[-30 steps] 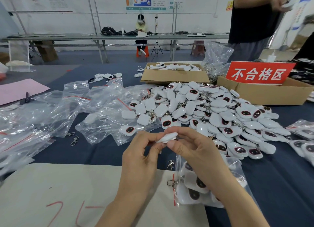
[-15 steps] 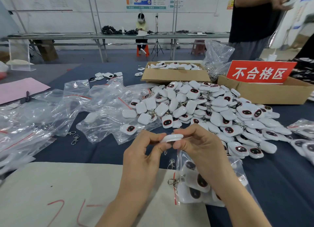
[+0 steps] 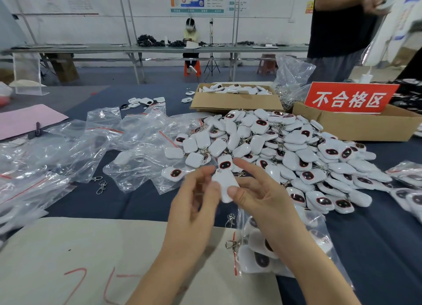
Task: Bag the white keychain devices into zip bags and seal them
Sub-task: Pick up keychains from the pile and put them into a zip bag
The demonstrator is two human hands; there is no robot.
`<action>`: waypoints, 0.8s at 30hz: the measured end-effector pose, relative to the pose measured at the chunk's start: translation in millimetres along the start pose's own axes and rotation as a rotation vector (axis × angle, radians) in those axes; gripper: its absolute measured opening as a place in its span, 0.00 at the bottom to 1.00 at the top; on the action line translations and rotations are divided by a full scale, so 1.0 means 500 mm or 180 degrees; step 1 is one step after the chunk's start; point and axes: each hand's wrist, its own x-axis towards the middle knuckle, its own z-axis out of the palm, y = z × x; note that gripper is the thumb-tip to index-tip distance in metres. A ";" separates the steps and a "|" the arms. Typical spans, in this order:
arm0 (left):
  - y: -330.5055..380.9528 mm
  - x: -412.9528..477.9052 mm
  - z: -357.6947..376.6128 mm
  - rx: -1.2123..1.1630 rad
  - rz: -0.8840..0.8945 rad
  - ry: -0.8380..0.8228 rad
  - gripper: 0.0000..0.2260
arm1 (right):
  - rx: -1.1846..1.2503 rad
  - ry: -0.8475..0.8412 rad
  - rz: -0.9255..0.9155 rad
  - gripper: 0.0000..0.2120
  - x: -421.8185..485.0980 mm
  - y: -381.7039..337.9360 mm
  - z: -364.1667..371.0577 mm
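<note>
Turned from edge-on to upright since the earlier frame, the white rounded plastic keychain device (image 3: 225,187) is held above the dark blue tablecloth (image 3: 137,202). It is pinched by the right hand (image 3: 258,196), thumb on its lower end. Left hand (image 3: 194,205) is blurred at its left edge; grip cannot be told. Clear zip bag (image 3: 255,256), part-filled, lies under the right forearm.

Glossy white plastic device (image 3: 225,186), crinkly clear bags (image 3: 127,142), seemingly matt tablecloth (image 3: 376,247)
</note>
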 end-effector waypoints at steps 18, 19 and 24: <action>0.002 0.003 0.005 -0.0096 -0.0246 0.0074 0.15 | 0.0098 0.0296 -0.0086 0.09 0.000 -0.002 -0.002; -0.001 0.003 0.004 -0.0044 -0.0213 0.0074 0.14 | 0.0062 0.0295 -0.0113 0.08 0.000 -0.004 -0.002; -0.011 0.004 0.004 0.0453 0.0036 -0.0049 0.07 | 0.0156 0.0236 -0.0153 0.06 0.000 -0.006 0.000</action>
